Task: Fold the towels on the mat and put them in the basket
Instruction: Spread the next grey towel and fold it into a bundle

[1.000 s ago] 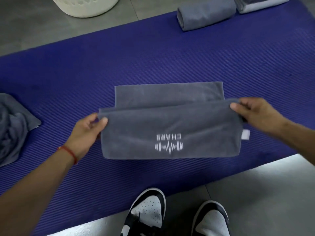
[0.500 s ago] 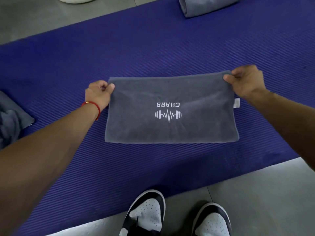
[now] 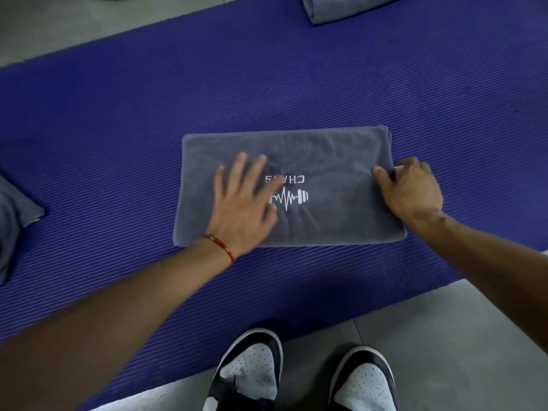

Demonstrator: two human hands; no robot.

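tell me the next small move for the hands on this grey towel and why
Probably fold it in half sideways: the right hand pinches the towel at its right edge while the left hand lies flat on its left half, which looks like an anchor for that fold.

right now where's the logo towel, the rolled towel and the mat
logo towel (image 3: 335,221), head view, bare grey cloth below the logo
rolled towel (image 3: 341,7), head view, middle of the roll at the top edge
mat (image 3: 118,129), head view, bare blue ribbed surface
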